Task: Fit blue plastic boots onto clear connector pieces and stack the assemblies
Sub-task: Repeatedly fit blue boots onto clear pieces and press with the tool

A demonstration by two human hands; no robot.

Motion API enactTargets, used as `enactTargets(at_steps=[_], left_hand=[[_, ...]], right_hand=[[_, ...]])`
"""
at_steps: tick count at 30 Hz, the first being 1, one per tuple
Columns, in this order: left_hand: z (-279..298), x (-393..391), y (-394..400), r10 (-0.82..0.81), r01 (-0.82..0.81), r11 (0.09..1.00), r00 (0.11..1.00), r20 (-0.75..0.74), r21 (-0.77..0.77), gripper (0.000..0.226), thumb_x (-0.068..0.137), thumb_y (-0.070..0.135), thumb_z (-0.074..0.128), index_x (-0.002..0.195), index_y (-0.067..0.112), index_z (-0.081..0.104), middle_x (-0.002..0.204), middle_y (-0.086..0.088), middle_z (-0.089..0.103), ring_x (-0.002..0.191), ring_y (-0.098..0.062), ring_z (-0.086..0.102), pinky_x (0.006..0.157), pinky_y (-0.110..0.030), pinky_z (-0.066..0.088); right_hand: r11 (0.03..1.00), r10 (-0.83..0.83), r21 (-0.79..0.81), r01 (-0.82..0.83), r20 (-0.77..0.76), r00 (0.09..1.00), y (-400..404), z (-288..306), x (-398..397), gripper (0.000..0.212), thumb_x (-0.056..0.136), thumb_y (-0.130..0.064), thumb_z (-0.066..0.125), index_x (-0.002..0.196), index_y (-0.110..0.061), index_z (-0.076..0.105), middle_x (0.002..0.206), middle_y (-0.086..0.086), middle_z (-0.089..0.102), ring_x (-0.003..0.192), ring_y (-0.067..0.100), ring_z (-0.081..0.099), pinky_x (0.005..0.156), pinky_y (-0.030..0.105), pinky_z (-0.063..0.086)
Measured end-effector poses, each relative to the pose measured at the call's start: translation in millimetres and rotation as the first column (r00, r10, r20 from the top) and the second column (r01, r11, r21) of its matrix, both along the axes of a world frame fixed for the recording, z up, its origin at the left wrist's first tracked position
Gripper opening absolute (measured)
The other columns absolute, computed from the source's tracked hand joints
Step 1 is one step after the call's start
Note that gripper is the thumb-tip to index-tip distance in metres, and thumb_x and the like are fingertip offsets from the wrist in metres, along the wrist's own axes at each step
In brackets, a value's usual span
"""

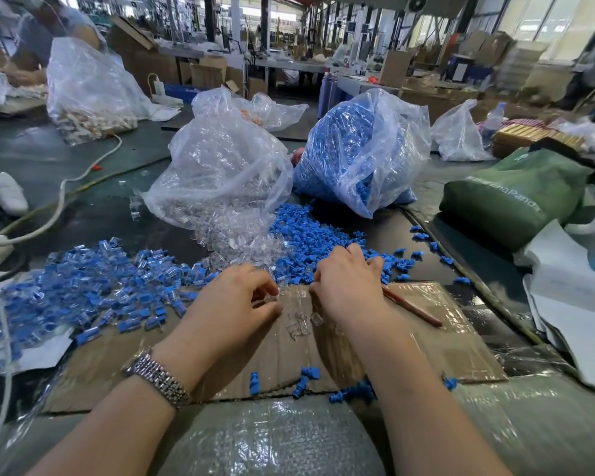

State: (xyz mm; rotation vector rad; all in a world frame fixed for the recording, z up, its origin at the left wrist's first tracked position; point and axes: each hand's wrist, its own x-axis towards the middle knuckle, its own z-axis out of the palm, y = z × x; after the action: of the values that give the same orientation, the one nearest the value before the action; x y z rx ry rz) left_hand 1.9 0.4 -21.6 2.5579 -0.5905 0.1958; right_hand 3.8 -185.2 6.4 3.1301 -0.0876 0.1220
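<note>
My left hand [236, 300] hovers over the cardboard sheet [437, 341], fingers curled, pinching a clear connector piece [270, 298]. My right hand [349, 283] lies just to its right with fingers bent down among loose blue boots [310, 235]; whether it holds one is hidden. A few clear connectors [301, 321] lie on the cardboard between my hands. A spill of clear connectors [244, 238] sits ahead. Finished blue-and-clear assemblies [93, 283] are heaped to the left. A few blue boots [306, 377] lie near my forearms.
A clear bag of connectors [220, 166] and a clear bag of blue boots [361, 149] stand behind the piles. A pencil [411, 307] lies on the cardboard at right. A green bag [516, 194] sits far right, white cables [59, 201] at left, and another person [38, 25] far back left.
</note>
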Motion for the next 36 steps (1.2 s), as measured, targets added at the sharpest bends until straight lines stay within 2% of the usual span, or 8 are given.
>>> enactTargets(at_steps=[5, 11, 14, 18, 20, 22, 31, 36], left_hand=[[3, -2, -1, -0.003, 0.001, 0.998, 1.000, -0.031, -0.059, 0.007, 0.089, 0.036, 0.073, 0.091, 0.035, 0.066, 0.092, 0.019, 0.059, 0.088, 0.004, 0.056, 0.086, -0.023, 0.055], [8, -6, 0, 0.013, -0.015, 0.999, 0.999, -0.037, -0.053, 0.016, 0.089, 0.033, 0.072, 0.077, 0.033, 0.062, 0.086, 0.016, 0.057, 0.080, 0.004, 0.055, 0.074, -0.013, 0.048], [14, -6, 1, 0.054, -0.117, 0.942, 0.978, -0.202, -0.314, 0.012, 0.091, 0.020, 0.071, 0.081, 0.017, 0.065, 0.074, -0.001, 0.069, 0.066, -0.008, 0.068, 0.058, -0.012, 0.052], [31, -8, 7, -0.206, -0.407, 0.539, 0.785, -0.584, -0.737, 0.012, 0.091, 0.006, 0.068, 0.091, -0.006, 0.064, 0.091, -0.022, 0.076, 0.079, -0.030, 0.075, 0.066, -0.030, 0.064], [34, -8, 7, -0.287, -0.457, 0.418, 0.754, -0.592, -0.785, 0.009, 0.091, 0.002, 0.064, 0.089, -0.007, 0.064, 0.098, -0.025, 0.075, 0.078, -0.027, 0.074, 0.067, -0.028, 0.063], [35, -9, 5, -0.316, -0.478, 0.364, 0.744, -0.589, -0.800, 0.008, 0.090, 0.001, 0.063, 0.089, -0.008, 0.064, 0.099, -0.025, 0.075, 0.077, -0.025, 0.075, 0.063, -0.024, 0.061], [34, -10, 6, -0.435, -0.440, 0.283, 0.733, -0.523, -0.852, 0.026, 0.080, 0.011, 0.071, 0.095, -0.008, 0.064, 0.082, -0.019, 0.071, 0.073, -0.020, 0.073, 0.066, -0.024, 0.061], [36, -12, 10, -0.509, -0.378, 0.244, 0.734, -0.450, -0.893, 0.016, 0.076, -0.004, 0.069, 0.091, -0.006, 0.064, 0.094, -0.025, 0.073, 0.089, -0.030, 0.075, 0.073, -0.027, 0.062]], right_hand=[[1.000, 0.006, -0.012, -0.006, 0.021, 1.000, 2, -1, -1, 0.011, 0.097, -0.015, 0.053, 0.089, -0.021, 0.058, 0.101, 0.003, 0.048, 0.110, 0.026, 0.041, 0.093, 0.050, 0.033], [0.998, 0.055, -0.034, -0.052, 0.075, 0.996, -1, -1, -3, 0.017, 0.099, -0.016, 0.050, 0.100, -0.022, 0.067, 0.100, 0.001, 0.051, 0.106, 0.025, 0.044, 0.092, 0.049, 0.034], [0.972, 0.056, 0.220, -0.087, 0.147, 0.988, -2, 4, -7, 0.017, 0.103, -0.027, 0.051, 0.099, -0.020, 0.066, 0.097, -0.002, 0.064, 0.098, 0.021, 0.058, 0.092, 0.042, 0.045], [0.601, 0.023, 0.780, -0.175, 0.201, 0.979, 1, 10, -13, 0.013, 0.098, -0.028, 0.066, 0.093, -0.017, 0.070, 0.083, -0.004, 0.074, 0.079, 0.012, 0.068, 0.077, 0.031, 0.057], [0.397, 0.082, 0.879, -0.262, 0.251, 0.965, 3, 12, -15, 0.009, 0.098, -0.022, 0.067, 0.092, -0.016, 0.070, 0.081, -0.001, 0.076, 0.078, 0.012, 0.071, 0.078, 0.027, 0.059], [0.316, 0.154, 0.890, -0.328, 0.293, 0.944, 6, 12, -17, 0.008, 0.099, -0.019, 0.067, 0.092, -0.017, 0.069, 0.082, -0.001, 0.076, 0.078, 0.013, 0.071, 0.079, 0.025, 0.058], [0.539, 0.272, 0.724, -0.431, 0.335, 0.902, 14, 3, -19, 0.005, 0.101, -0.027, 0.064, 0.099, -0.023, 0.066, 0.084, -0.009, 0.070, 0.077, 0.003, 0.063, 0.071, 0.018, 0.049], [0.436, 0.295, 0.790, -0.431, 0.327, 0.898, 6, 9, -21, 0.002, 0.099, -0.021, 0.065, 0.100, -0.020, 0.067, 0.081, -0.010, 0.066, 0.066, -0.001, 0.055, 0.066, 0.015, 0.042]])
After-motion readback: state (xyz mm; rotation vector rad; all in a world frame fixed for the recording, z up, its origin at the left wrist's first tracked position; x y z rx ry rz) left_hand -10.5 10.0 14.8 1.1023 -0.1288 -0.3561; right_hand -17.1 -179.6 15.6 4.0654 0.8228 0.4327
